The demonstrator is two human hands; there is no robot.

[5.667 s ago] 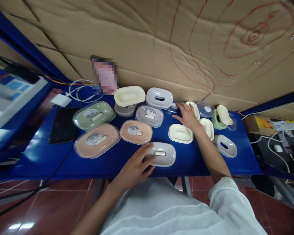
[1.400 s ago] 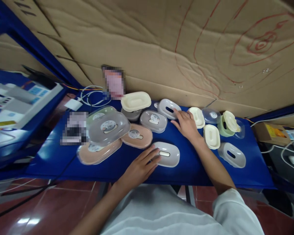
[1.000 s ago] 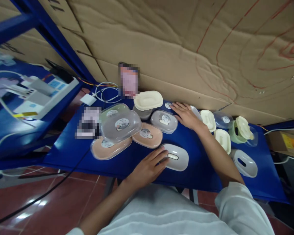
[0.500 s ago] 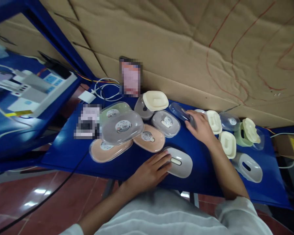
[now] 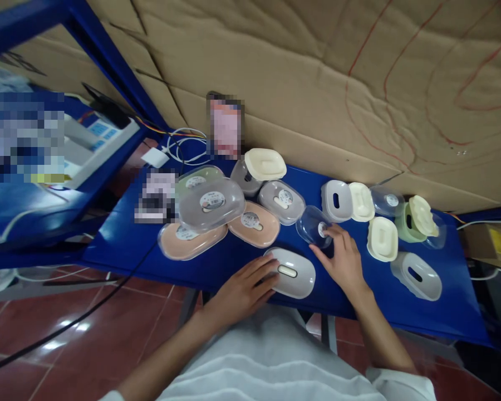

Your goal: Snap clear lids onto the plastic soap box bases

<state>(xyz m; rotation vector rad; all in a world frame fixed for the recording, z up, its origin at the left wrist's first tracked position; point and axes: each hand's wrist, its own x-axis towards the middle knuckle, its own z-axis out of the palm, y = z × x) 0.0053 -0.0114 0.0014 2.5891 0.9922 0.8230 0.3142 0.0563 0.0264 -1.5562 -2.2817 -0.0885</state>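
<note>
One clear lid [image 5: 309, 224] is pinched in the right hand [image 5: 344, 260]; the left hand [image 5: 242, 287], loosely spread, touches a grey box [image 5: 304, 274].

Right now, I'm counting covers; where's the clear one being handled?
Head view, right of centre: the clear cover touches the right hand, beyond the grey box under the left hand.

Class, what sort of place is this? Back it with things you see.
Probably an indoor workstation: a blue table holds plastic boxes and clear lids, a cardboard panel stands behind it, and the floor is red tile.
</note>
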